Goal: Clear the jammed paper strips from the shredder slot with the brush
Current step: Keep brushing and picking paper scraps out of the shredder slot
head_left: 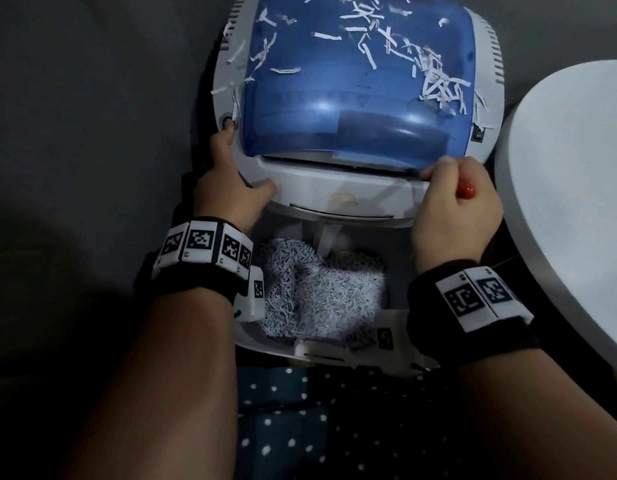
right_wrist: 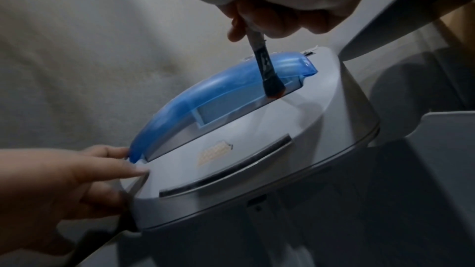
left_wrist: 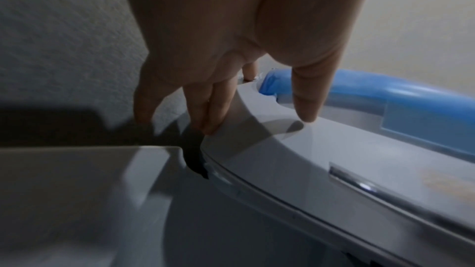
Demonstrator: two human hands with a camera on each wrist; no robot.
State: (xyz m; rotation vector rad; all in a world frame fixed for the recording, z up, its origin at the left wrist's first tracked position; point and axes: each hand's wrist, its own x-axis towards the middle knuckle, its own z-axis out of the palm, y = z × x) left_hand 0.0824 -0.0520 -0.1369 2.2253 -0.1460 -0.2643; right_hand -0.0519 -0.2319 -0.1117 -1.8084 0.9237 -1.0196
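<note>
The white shredder [head_left: 352, 194] has a translucent blue cover [head_left: 352, 98] littered with loose white paper strips [head_left: 435, 84]. The slot [head_left: 334, 160] runs under the cover's front edge. My right hand [head_left: 452, 188] grips a thin brush with a red handle end [head_left: 468, 192]. In the right wrist view the brush [right_wrist: 267, 68] points down and its dark bristles touch the cover's front edge at the slot's right end. My left hand [head_left: 230, 168] holds the shredder's left rim, thumb [left_wrist: 306, 105] on top and fingers down the side.
Below the shredder head the bin [head_left: 251, 337] stands pulled out, heaped with shredded paper [head_left: 320, 292]. A round white table [head_left: 570, 202] crowds the right side. Dark polka-dot fabric [head_left: 300, 427] lies nearest me. Grey floor lies to the left.
</note>
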